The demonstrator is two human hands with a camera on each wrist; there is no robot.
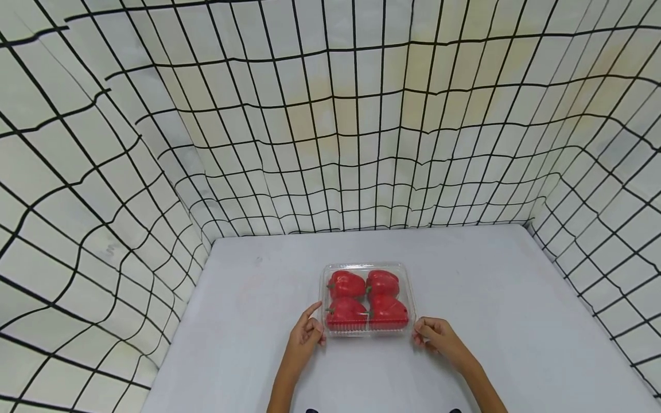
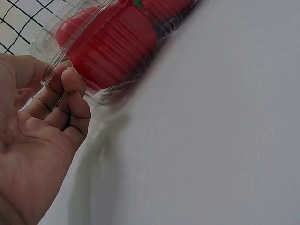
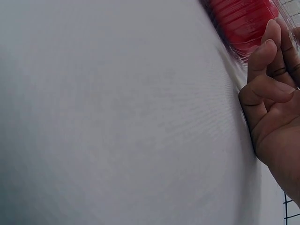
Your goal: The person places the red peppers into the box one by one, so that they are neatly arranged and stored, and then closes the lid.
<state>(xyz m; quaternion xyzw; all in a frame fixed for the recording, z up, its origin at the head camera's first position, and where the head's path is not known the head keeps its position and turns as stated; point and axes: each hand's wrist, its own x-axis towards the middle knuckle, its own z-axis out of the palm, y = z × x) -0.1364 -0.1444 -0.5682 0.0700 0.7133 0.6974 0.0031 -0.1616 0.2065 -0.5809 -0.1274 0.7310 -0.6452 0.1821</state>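
A clear plastic clamshell box lies on the white table in the head view. Several red bell peppers with green stems show through its plastic. At the near left corner, my left hand pinches the rim, its index finger stretched along the side. The left wrist view shows that hand with thumb and fingertips at the box edge. My right hand pinches the near right corner with thumb and index finger. In the right wrist view its curled fingers partly cover the corner beside a pepper.
A white cloth-like surface covers the table. White walls with black netting rise behind the table and along both sides. Two small dark objects peek in at the bottom edge of the head view.
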